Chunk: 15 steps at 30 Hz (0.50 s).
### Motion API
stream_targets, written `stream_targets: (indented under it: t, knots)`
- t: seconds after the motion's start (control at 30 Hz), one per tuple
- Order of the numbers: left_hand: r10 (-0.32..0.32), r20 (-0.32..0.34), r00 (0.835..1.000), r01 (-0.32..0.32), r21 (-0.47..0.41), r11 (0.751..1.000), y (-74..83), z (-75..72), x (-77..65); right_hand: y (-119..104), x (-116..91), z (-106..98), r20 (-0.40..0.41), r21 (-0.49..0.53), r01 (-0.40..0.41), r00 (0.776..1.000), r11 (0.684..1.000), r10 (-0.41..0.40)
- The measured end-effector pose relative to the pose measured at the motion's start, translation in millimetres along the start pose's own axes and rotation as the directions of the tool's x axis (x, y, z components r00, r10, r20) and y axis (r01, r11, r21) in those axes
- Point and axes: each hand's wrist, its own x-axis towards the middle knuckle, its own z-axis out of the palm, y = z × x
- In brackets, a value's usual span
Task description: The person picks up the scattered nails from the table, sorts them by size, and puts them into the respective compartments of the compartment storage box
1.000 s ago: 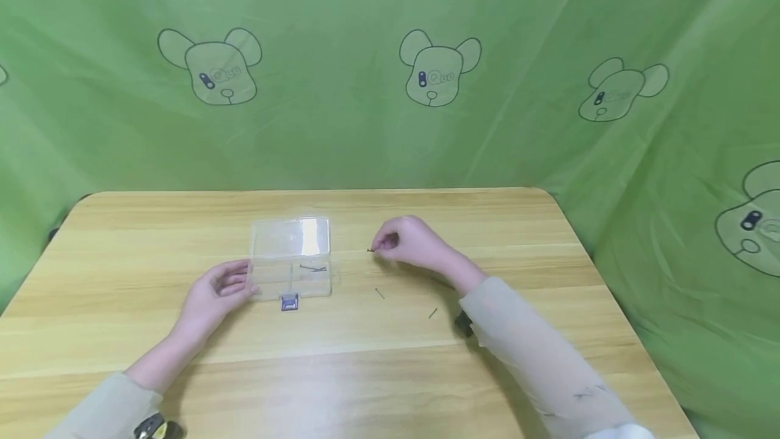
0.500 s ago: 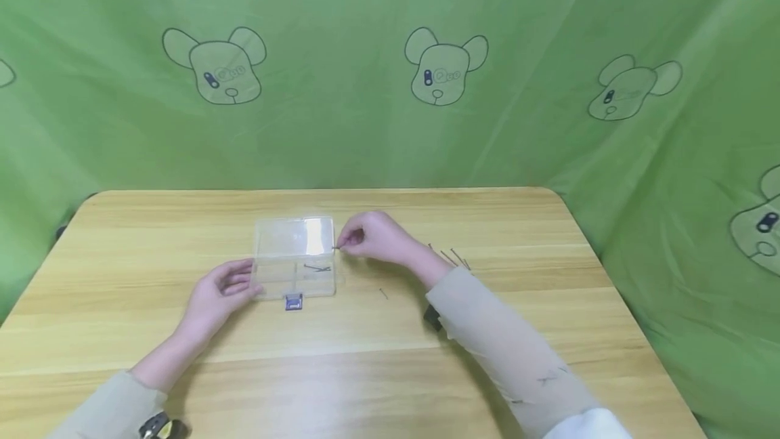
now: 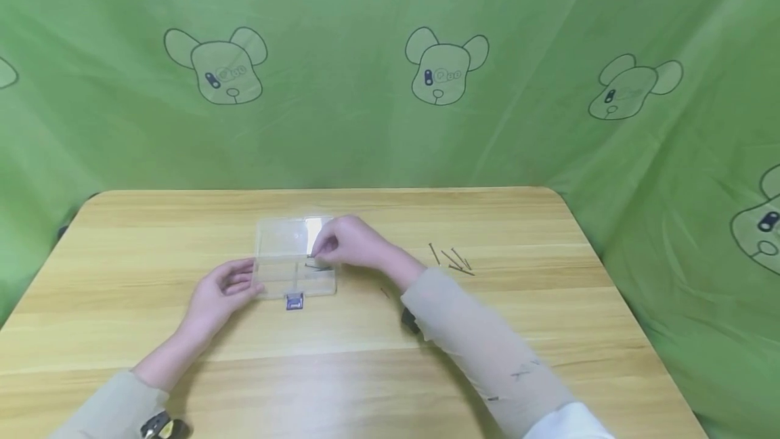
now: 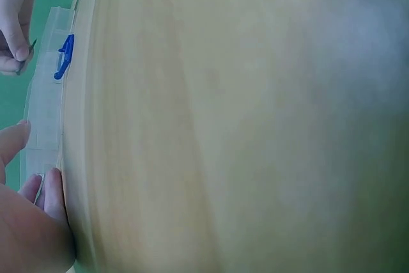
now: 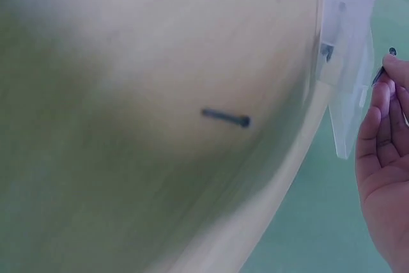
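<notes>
A clear plastic box (image 3: 277, 283) with a blue latch (image 3: 294, 301) lies with its lid folded back. My left hand (image 3: 204, 307) grips its left edge, thumb on the near side; the left wrist view shows more fingers low along the box (image 4: 46, 113). Over the right compartment, my right hand (image 3: 350, 242) pinches a dark screw (image 5: 378, 76) between thumb and fingertips, its head poking out above the thumb. Below that hand, a few screws (image 3: 315, 267) lie in the right compartment, partly covered by it. The left compartment shows no screws.
Several loose screws (image 3: 434, 254) lie on the wooden table (image 3: 292, 371) to the right of the right forearm. One more screw (image 5: 223, 117) lies nearer, between the box and the right sleeve. A green printed curtain (image 3: 341, 120) hangs behind the table.
My right hand has moved left with its screw, from the table right of the box to above the right compartment. The left hand keeps its hold on the box.
</notes>
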Motion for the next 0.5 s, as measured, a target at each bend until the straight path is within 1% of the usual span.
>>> stream_targets:
  t: [0.13,0.3,0.5]
  knots:
    - [-0.003,0.001,1.000,0.003,-0.001,1.000,-0.3,0.2,-0.2,0.1,4.6,5.3,0.008,-0.012,0.013,1.000,1.000,-0.013]
    - [0.004,-0.003,1.000,-0.004,-0.003,1.000,0.1,0.1,-0.1,0.0,9.8,10.5,0.020,-0.058,0.041,0.999,0.997,-0.040]
    - [0.003,-0.003,1.000,-0.003,0.000,1.000,-0.1,0.7,-0.7,-2.6,10.3,12.8,0.041,-0.083,0.045,0.998,0.996,-0.042]
